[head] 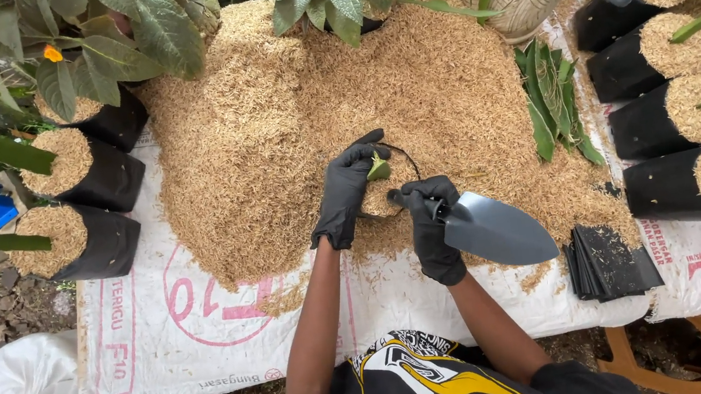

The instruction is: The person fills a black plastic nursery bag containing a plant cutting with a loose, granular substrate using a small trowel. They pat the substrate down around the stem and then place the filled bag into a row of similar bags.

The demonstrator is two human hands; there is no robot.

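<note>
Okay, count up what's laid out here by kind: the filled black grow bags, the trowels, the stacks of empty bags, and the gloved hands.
Filled black grow bags, not counting the one in hand: 7, three on the left and four on the right
Trowel: 1, in the right hand
Stack of empty bags: 1
Gloved hands: 2; the left hand holds a small bag
Total: 11

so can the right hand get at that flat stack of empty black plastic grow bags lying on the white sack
Probably yes. The stack of empty black plastic grow bags lies just beside the right hand with nothing between, but that hand is gripping a grey metal trowel, so it isn't free.
</note>
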